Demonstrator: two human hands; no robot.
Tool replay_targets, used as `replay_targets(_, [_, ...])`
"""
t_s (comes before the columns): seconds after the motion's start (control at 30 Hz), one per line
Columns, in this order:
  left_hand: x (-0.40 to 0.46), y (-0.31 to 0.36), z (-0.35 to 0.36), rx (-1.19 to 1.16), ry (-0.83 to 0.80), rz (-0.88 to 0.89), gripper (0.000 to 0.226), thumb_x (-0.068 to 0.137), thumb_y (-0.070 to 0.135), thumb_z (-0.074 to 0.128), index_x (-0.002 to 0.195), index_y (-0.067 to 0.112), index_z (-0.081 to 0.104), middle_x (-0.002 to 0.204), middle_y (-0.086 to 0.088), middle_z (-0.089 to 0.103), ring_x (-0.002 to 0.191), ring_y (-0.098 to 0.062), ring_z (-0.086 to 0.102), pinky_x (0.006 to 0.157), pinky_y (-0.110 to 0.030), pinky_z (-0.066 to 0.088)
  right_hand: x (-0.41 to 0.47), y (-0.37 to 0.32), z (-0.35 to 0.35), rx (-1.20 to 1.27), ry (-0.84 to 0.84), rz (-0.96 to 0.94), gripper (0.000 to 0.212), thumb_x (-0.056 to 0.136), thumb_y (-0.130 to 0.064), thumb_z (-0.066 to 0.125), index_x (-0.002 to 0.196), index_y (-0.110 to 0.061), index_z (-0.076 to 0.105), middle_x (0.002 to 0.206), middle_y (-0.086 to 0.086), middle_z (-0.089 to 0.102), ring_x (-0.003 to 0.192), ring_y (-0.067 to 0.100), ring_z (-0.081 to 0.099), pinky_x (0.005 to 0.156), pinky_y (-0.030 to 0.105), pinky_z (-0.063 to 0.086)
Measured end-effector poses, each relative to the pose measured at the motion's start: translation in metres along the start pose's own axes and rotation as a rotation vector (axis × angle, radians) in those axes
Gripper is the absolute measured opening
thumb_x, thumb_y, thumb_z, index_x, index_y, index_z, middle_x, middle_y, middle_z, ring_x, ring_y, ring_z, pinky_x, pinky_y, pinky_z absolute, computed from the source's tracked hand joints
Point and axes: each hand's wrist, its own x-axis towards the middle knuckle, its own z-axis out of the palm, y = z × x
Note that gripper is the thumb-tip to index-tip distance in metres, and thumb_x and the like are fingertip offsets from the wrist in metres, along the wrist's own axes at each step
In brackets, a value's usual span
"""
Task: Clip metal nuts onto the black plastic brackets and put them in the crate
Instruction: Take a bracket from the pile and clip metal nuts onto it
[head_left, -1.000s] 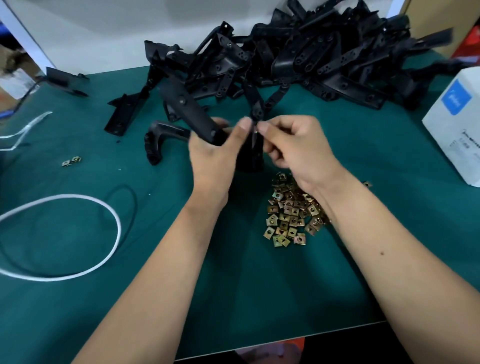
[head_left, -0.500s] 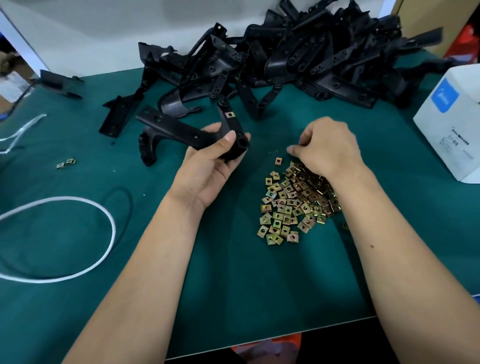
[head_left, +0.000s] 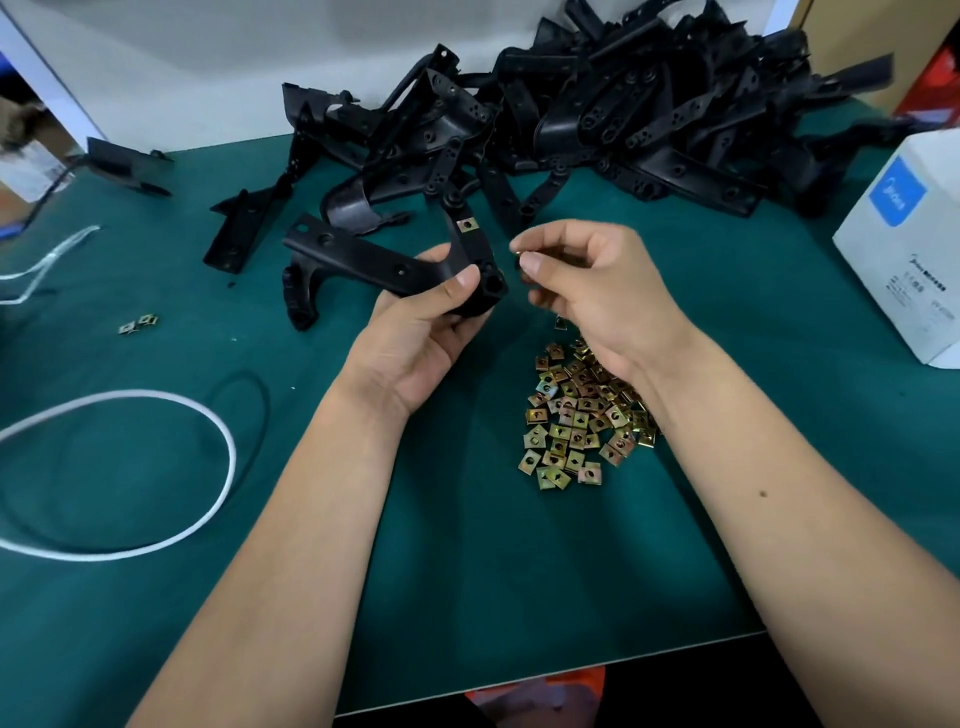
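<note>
Since half a second ago, my right hand (head_left: 587, 283) has lifted off the pile of nuts (head_left: 582, 415) and come up beside the held bracket (head_left: 415, 260), fingers pinched on what looks like a single nut (head_left: 518, 253), though it is mostly hidden by the fingertips.

Taking the pile of nuts as my landmark: it lies loose on the green table (head_left: 467, 571), directly under my right wrist, which I judge keeps each pick short. Just beyond and left of the pile, my left hand (head_left: 421, 322) grips the held bracket from below, thumb across its corner, so that the open tab faces the right hand. One nut is already clipped (head_left: 468, 224) on its upright arm. I judge a second nut goes on next.

Well left of the pile lie a white cord (head_left: 156, 405) and two stray nuts (head_left: 138, 325). Far beyond the pile, the bracket heap (head_left: 649, 114) waits; to the pile's far right stands a white box (head_left: 904, 244). No crate is in view.
</note>
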Motion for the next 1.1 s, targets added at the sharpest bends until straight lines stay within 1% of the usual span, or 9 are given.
replay_targets(0.1, [-0.0017, 0.0006, 0.0017, 0.034, 0.022, -0.005, 0.071, 0.078, 0.005, 0.073, 0.145, 0.005, 0.050, 0.107, -0.009, 0.073, 0.088, -0.017, 0.074, 0.077, -0.028, 0.059, -0.0001, 0.0011, 0.0022, 0.040, -0.035, -0.029, 0.019, 0.099, 0.000, 0.063, 0.097, -0.015, 0.074, 0.090, -0.001, 0.073, 0.086, 0.009, 0.069, 0.076, 0.027, 0.057])
replay_targets(0.17, [-0.0023, -0.0001, 0.0020, 0.051, 0.015, -0.004, 0.072, 0.079, 0.006, 0.072, 0.147, 0.004, 0.048, 0.109, -0.010, 0.072, 0.088, -0.017, 0.074, 0.076, -0.027, 0.059, -0.0001, 0.0026, 0.0020, 0.066, -0.029, -0.033, 0.019, 0.099, 0.002, 0.062, 0.099, -0.012, 0.074, 0.090, 0.002, 0.074, 0.083, 0.012, 0.070, 0.075, 0.026, 0.056])
replay_targets(0.3, [-0.0022, 0.0007, 0.0013, 0.055, -0.006, -0.008, 0.066, 0.079, 0.006, 0.072, 0.142, 0.007, 0.052, 0.105, -0.008, 0.074, 0.089, -0.016, 0.074, 0.077, -0.027, 0.059, 0.0011, 0.0058, 0.0011, 0.037, -0.027, -0.020, 0.025, 0.096, 0.005, 0.064, 0.104, -0.013, 0.079, 0.090, 0.000, 0.075, 0.081, 0.008, 0.068, 0.078, 0.024, 0.055])
replay_targets(0.37, [-0.0016, 0.0012, 0.0005, 0.060, -0.014, -0.012, 0.061, 0.081, 0.006, 0.072, 0.139, 0.008, 0.055, 0.107, -0.009, 0.074, 0.090, -0.017, 0.074, 0.077, -0.027, 0.059, 0.0008, 0.0062, 0.0014, 0.047, -0.037, -0.006, 0.022, 0.095, 0.004, 0.067, 0.106, -0.011, 0.077, 0.086, 0.000, 0.076, 0.074, 0.008, 0.068, 0.073, 0.022, 0.055])
replay_targets(0.47, [-0.0007, 0.0007, -0.0007, 0.066, -0.027, -0.015, 0.052, 0.082, 0.005, 0.071, 0.132, 0.009, 0.058, 0.105, -0.009, 0.075, 0.091, -0.018, 0.074, 0.076, -0.026, 0.059, 0.0010, 0.0063, 0.0020, 0.037, -0.026, -0.008, 0.009, 0.093, -0.002, 0.073, 0.099, -0.008, 0.074, 0.077, 0.003, 0.074, 0.067, 0.013, 0.067, 0.065, 0.022, 0.054])
replay_targets(0.6, [-0.0004, 0.0006, -0.0007, 0.072, -0.022, -0.021, 0.060, 0.084, 0.003, 0.071, 0.140, 0.006, 0.053, 0.107, -0.009, 0.073, 0.091, -0.017, 0.073, 0.076, -0.027, 0.059, 0.0021, 0.0078, 0.0011, 0.019, -0.029, -0.021, 0.005, 0.094, -0.007, 0.073, 0.096, -0.010, 0.077, 0.072, 0.004, 0.071, 0.067, 0.014, 0.065, 0.065, 0.023, 0.054])
replay_targets(0.77, [0.0012, -0.0008, -0.0031, 0.047, -0.036, -0.015, 0.037, 0.078, 0.003, 0.073, 0.112, 0.015, 0.063, 0.099, -0.007, 0.078, 0.087, -0.017, 0.075, 0.074, -0.029, 0.060, 0.0029, 0.0093, 0.0012, 0.080, -0.010, -0.012, 0.010, 0.095, -0.001, 0.070, 0.098, -0.008, 0.077, 0.075, 0.000, 0.072, 0.070, 0.011, 0.067, 0.068, 0.022, 0.055])
replay_targets(0.9, [0.0023, -0.0009, -0.0039, 0.076, -0.053, -0.010, 0.034, 0.081, 0.003, 0.073, 0.113, 0.014, 0.064, 0.102, -0.008, 0.077, 0.090, -0.018, 0.074, 0.077, -0.028, 0.059, 0.0027, 0.0095, 0.0022, 0.070, -0.025, -0.007, 0.008, 0.094, -0.001, 0.071, 0.098, -0.006, 0.077, 0.072, 0.000, 0.071, 0.068, 0.011, 0.066, 0.066, 0.021, 0.055])
replay_targets(1.1, [0.0029, -0.0015, -0.0046, 0.077, -0.055, -0.014, 0.031, 0.084, 0.002, 0.072, 0.111, 0.015, 0.064, 0.102, -0.008, 0.077, 0.089, -0.017, 0.074, 0.074, -0.028, 0.059, 0.0041, 0.0089, -0.0006, 0.068, -0.055, 0.050, 0.009, 0.094, -0.005, 0.072, 0.093, -0.013, 0.077, 0.072, 0.001, 0.071, 0.070, 0.015, 0.063, 0.069, 0.026, 0.052])
